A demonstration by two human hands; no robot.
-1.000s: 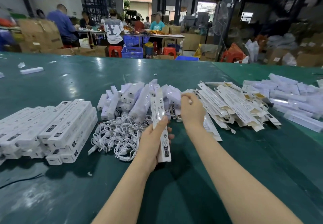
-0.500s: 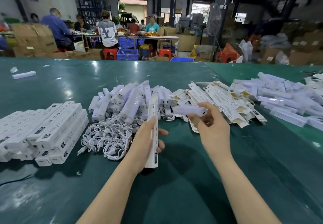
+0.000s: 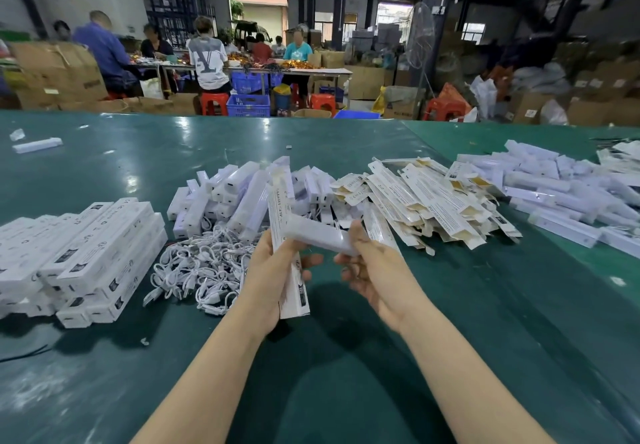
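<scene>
My left hand point(image 3: 273, 270) grips a long white printed carton point(image 3: 282, 222), standing on end and leaning away from me above the green table point(image 3: 346, 357). My right hand point(image 3: 377, 270) pinches a white plastic bar point(image 3: 317, 235) by its right end. The bar lies crosswise in front of the carton, its left end against the carton near my left fingers. Motion blur softens the bar's outline.
Closed white cartons point(image 3: 86, 256) are stacked at the left. A tangle of white cables point(image 3: 197, 267) and a heap of white bars point(image 3: 225, 197) lie centre. Flat unfolded cartons point(image 3: 433, 201) and more bars point(image 3: 561, 194) spread right. People work at a table point(image 3: 207, 59) behind.
My right hand reached to the pile, took a white bar and carried it back to the carton in my left hand. The carton has tilted up.
</scene>
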